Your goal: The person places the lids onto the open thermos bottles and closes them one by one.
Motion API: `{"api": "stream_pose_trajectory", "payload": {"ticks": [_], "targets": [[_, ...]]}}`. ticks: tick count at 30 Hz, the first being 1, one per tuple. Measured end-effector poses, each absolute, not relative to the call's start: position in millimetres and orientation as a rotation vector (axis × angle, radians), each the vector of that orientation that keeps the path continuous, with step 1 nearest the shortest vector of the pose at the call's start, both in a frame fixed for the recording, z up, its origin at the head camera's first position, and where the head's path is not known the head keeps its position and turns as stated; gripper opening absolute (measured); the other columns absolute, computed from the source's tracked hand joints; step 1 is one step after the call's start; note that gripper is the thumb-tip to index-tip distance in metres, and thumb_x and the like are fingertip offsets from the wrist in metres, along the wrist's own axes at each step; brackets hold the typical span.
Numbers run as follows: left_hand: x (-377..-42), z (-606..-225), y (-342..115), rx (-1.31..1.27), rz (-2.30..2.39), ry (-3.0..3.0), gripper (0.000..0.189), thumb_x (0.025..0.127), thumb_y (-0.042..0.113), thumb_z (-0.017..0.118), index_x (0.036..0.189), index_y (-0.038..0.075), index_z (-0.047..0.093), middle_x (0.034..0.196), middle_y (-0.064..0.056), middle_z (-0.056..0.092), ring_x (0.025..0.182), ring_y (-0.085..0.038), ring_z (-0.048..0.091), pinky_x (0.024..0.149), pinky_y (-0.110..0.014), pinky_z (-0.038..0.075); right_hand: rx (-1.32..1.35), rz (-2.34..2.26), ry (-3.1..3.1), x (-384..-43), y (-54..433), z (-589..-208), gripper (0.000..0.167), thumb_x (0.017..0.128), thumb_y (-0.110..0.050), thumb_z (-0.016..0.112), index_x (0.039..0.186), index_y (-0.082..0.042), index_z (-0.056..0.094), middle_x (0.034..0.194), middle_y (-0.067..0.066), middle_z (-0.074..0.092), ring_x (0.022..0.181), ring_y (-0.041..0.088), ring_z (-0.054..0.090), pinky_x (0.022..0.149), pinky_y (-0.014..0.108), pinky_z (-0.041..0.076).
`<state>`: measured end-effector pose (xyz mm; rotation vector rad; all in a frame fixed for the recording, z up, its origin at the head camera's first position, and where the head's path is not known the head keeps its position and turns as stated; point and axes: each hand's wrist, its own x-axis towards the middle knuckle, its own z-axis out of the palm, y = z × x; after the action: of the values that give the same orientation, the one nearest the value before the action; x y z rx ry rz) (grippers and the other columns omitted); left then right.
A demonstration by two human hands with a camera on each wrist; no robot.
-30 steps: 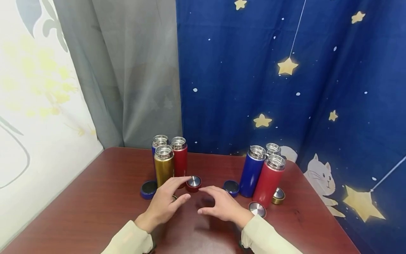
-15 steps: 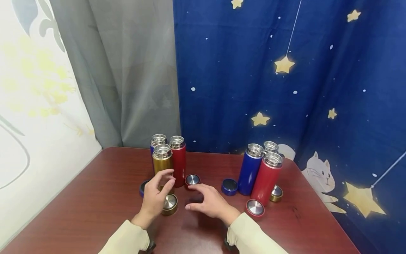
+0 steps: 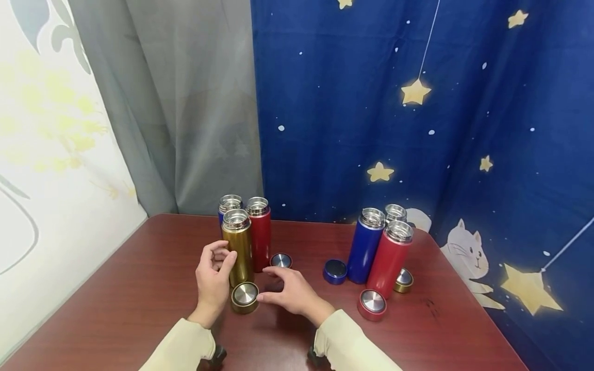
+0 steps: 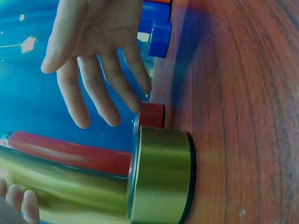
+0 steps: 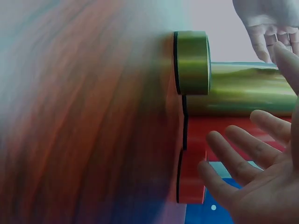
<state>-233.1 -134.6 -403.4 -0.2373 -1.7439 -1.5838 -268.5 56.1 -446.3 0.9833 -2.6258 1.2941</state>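
Observation:
My left hand [image 3: 213, 281] is beside the gold bottle [image 3: 240, 252], fingers loosely bent, with nothing in its grasp. My right hand [image 3: 294, 293] hovers just right of the gold lid [image 3: 245, 298], fingers spread. That lid lies on the table in front of the gold bottle. In the right wrist view, the right hand [image 5: 257, 172] has its fingers apart and grips nothing. The left wrist view shows the same gold lid [image 4: 163, 175] up close. Behind stand an uncapped red bottle [image 3: 261, 234] and an uncapped blue bottle [image 3: 230, 202], with a red lid [image 3: 281, 260] close by.
To the right, an uncapped blue bottle [image 3: 366, 247] and red bottle [image 3: 391, 260] stand before a third bottle [image 3: 396, 212], mostly hidden. Around them lie a blue lid [image 3: 335, 271], a red lid [image 3: 372, 305] and a gold lid [image 3: 404, 281]. A curtain hangs behind the table [image 3: 139, 288].
Both hands have moved left, the left hand from in front of the gold bottle to its left side. The gold lid has come into full view. The head view has shifted slightly.

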Motion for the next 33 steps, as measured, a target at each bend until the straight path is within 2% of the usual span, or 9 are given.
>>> {"api": "stream_pose_trajectory", "payload": {"ticks": [9, 13, 17, 19, 25, 28, 33], "targets": [[-241, -405, -134, -0.116, -1.504, -1.709, 0.032, 0.088, 0.0, 0.067, 0.115, -0.013, 0.055, 0.097, -0.025, 0.056, 0.078, -0.012, 0.052, 0.066, -0.015, 0.044, 0.748, 1.339, -2.753, -268, 36, -452, 0.072, 0.078, -0.045, 0.079, 0.135, -0.009, 0.055, 0.122, 0.011, 0.065, 0.108, 0.022, 0.063, 0.088, 0.035, 0.051], [-242, -404, -133, -0.088, -1.497, -1.692, 0.035, 0.089, 0.002, 0.067, 0.118, -0.013, 0.053, 0.106, -0.028, 0.052, 0.088, -0.025, 0.052, 0.071, -0.019, 0.042, 0.693, 1.325, -2.781, -266, 23, -453, 0.074, 0.077, -0.043, 0.081, 0.135, -0.007, 0.053, 0.121, 0.012, 0.065, 0.108, 0.023, 0.062, 0.09, 0.036, 0.051], [-244, -405, -134, -0.069, -1.556, -1.684, 0.041, 0.089, 0.003, 0.067, 0.123, -0.013, 0.05, 0.116, -0.03, 0.049, 0.104, -0.037, 0.048, 0.078, -0.031, 0.041, 0.676, 1.237, -2.797, -262, 13, -455, 0.075, 0.074, -0.043, 0.083, 0.134, -0.008, 0.054, 0.118, 0.008, 0.066, 0.106, 0.022, 0.062, 0.089, 0.037, 0.049], [-246, -407, -136, -0.042, -1.608, -1.696, 0.045, 0.089, 0.004, 0.068, 0.126, -0.011, 0.049, 0.12, -0.03, 0.049, 0.109, -0.038, 0.047, 0.084, -0.038, 0.04, 0.664, 1.173, -2.815, -259, 10, -456, 0.077, 0.073, -0.044, 0.084, 0.134, -0.01, 0.054, 0.118, 0.004, 0.066, 0.105, 0.021, 0.061, 0.089, 0.039, 0.047], [-256, -418, -145, -0.011, -1.727, -1.752, 0.059, 0.087, 0.009, 0.073, 0.137, -0.004, 0.044, 0.129, -0.022, 0.051, 0.115, -0.031, 0.048, 0.095, -0.042, 0.038, 0.625, 0.887, -2.87, -253, 0, -462, 0.082, 0.069, -0.052, 0.084, 0.136, -0.018, 0.053, 0.119, -0.003, 0.065, 0.107, 0.019, 0.056, 0.084, 0.039, 0.042], [-252, -411, -145, -0.026, -1.754, -1.817, 0.065, 0.085, 0.007, 0.074, 0.14, -0.003, 0.041, 0.132, -0.022, 0.05, 0.116, -0.03, 0.048, 0.097, -0.045, 0.037, 0.613, 0.803, -2.875, -252, -3, -465, 0.078, 0.069, -0.051, 0.084, 0.134, -0.019, 0.054, 0.115, -0.005, 0.065, 0.106, 0.017, 0.056, 0.084, 0.038, 0.042], [-264, -423, -152, -0.099, -1.773, -1.929, 0.073, 0.084, 0.009, 0.076, 0.146, 0.003, 0.037, 0.137, -0.018, 0.046, 0.119, -0.027, 0.045, 0.101, -0.048, 0.036, 0.616, 0.727, -2.882, -249, -1, -464, 0.07, 0.07, -0.046, 0.085, 0.129, -0.018, 0.06, 0.11, -0.007, 0.066, 0.103, 0.016, 0.055, 0.082, 0.035, 0.042]]}}
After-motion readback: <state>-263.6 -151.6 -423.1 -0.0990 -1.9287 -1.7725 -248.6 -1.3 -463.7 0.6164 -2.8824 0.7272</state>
